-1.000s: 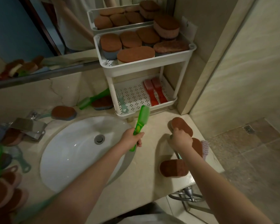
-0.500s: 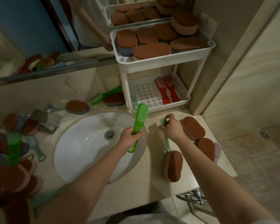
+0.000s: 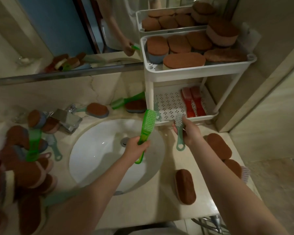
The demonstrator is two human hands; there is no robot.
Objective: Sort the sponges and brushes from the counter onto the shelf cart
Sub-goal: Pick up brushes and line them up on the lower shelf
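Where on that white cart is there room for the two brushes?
Lower tray: bare perforated floor between the pale brush at its left edge and the red brushes at right. Top tray is packed with sponges.

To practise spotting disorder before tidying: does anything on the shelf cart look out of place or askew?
Yes. On the top shelf, one pink-sided sponge sits piled on the others at the back right, while the rest lie in one layer. The two red brushes on the lower shelf lie side by side.
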